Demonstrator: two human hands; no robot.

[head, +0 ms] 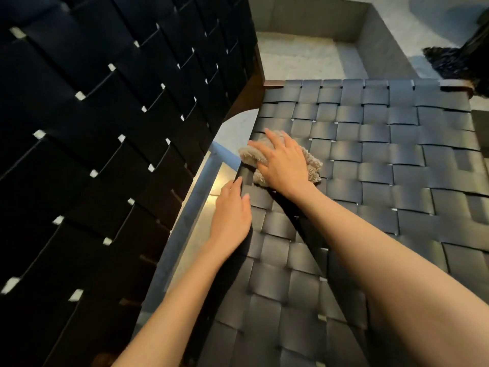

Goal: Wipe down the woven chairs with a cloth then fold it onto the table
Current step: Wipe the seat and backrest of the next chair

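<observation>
Your right hand [284, 165] lies palm down on the one cloth [248, 154] in view, a beige, fluffy, bunched-up rag. Your fingers are spread and fairly straight, pressing it flat rather than clutching it. The cloth sits on the woven seat [383, 160], near its left edge and toward the far half, with tufts showing on both sides of your hand. Your left hand [231, 210] is open too, fingers straight and close together. Its palm rests on the left edge of the same seat, just nearer to you than the cloth and not touching it. The seat is made of wide dark straps crossed in a basket weave, with a brown wooden frame [274, 84] showing at its far corners. One tall panel of black woven straps [105, 128] stands to the left. You cannot tell whether it belongs to this chair or to a second one. Between panel and seat runs a pale rail [190, 205] with a shiny surface beside it. Beyond lies a grey floor [299, 56], and one dark shaggy thing [449, 62] sits at the upper right, too blurred to identify.
</observation>
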